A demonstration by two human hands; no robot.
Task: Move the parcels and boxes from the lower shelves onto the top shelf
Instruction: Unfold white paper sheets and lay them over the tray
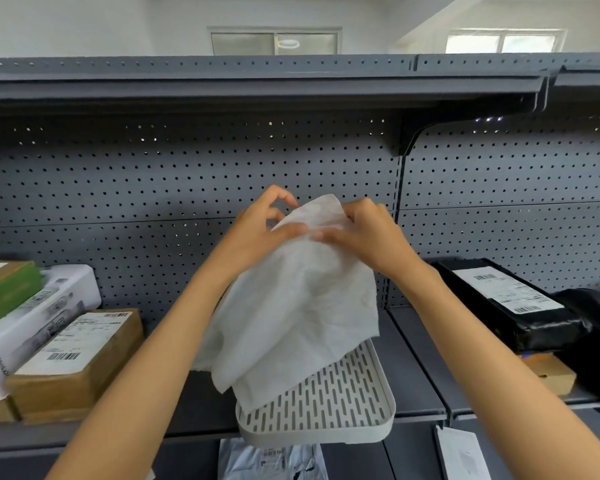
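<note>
Item 1. Your left hand (262, 225): thumb and fingers pinched on the upper left edge of a white, crinkled, soft non-woven cloth (298, 306), the remaining fingers curled loose above it.

Item 2. Your right hand (362, 233): closed over the upper right edge of the same cloth, thumb pressing the fabric toward the left thumb. Held high by the two top corners, the cloth hangs free and spreads, probably so you can shake it flat or fold it.

Item 3. White slotted plastic tray (343, 407): lies on the middle shelf directly under the cloth, whose lower edge drapes onto its near-left part. The tray overhangs the shelf's front lip.

Item 4. Left of your arms, same shelf: a brown cardboard box with a white barcode label (80, 355), beside a long white printed carton (39, 317) and a green-and-tan box (4, 289) that lies partly on that carton. These remain on the lower level.

Item 5. Right of your arms: a black plastic-wrapped parcel with a white shipping label (510, 303), resting on a small tan cardboard box (548, 372).

Item 6. Grey plastic mailer bag (271, 459): on a shelf below the tray.

Item 7. Dark grey top shelf (257, 88): above your hands; its upper surface is hidden, so any load there cannot be told.

Note: no parcel is in hand; moving appears not yet begun for the stock listed.
</note>
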